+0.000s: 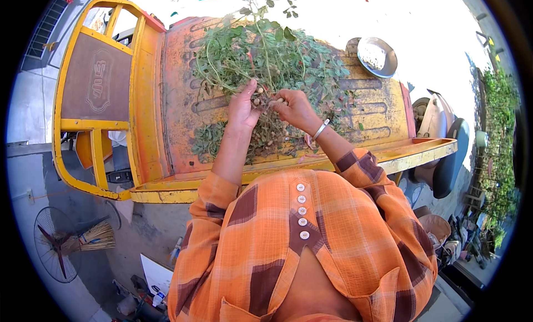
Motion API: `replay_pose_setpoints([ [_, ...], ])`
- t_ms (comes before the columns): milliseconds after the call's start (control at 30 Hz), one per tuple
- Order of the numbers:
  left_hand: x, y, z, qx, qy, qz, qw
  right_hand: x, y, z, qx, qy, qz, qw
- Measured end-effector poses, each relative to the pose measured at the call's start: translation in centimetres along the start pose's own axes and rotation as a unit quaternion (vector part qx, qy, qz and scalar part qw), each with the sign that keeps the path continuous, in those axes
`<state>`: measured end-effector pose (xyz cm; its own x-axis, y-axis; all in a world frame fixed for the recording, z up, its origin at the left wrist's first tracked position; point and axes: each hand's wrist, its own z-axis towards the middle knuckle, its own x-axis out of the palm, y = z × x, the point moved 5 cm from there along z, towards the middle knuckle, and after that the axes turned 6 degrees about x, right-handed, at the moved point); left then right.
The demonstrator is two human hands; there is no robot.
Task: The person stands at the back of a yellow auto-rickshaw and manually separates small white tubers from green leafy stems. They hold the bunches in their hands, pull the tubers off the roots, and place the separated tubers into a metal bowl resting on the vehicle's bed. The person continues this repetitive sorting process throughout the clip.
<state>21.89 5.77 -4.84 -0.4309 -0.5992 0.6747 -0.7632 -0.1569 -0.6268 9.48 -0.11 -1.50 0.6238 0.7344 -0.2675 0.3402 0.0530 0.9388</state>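
Observation:
My left hand is closed around the root end of a leafy peanut plant, whose stems rise away from me. Pale peanut pods hang among its soil-dark roots beside the thumb. My right hand, with a light bangle at the wrist, pinches a pod at the same root cluster, its fingers curled in. Beyond and around both hands lies a heap of uprooted green plants. Below the hands, more tangled roots with pods rest near the cart's front edge.
The heap lies on a worn orange-yellow cart bed with raised ribs. A metal bowl with pale contents sits at the far right. A yellow frame rises on the left; a yellow side rail runs before me. A fan stands lower left.

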Motion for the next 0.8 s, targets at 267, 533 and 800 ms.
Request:
replay_pose_setpoints([
  [267,-3.1,-2.3,0.9,0.112,-0.067,0.039,0.991,-5.8,-2.7,1.6,0.049,-0.076,0.170,0.981],
  [533,-0.6,0.1,-0.4,0.151,-0.078,0.115,0.979,-2.3,2.9,0.1,-0.140,-0.018,0.091,0.986],
  [800,0.0,1.4,-1.0,0.065,-0.060,0.147,0.985,-0.6,2.6,-1.0,-0.197,-0.136,-0.282,0.929],
])
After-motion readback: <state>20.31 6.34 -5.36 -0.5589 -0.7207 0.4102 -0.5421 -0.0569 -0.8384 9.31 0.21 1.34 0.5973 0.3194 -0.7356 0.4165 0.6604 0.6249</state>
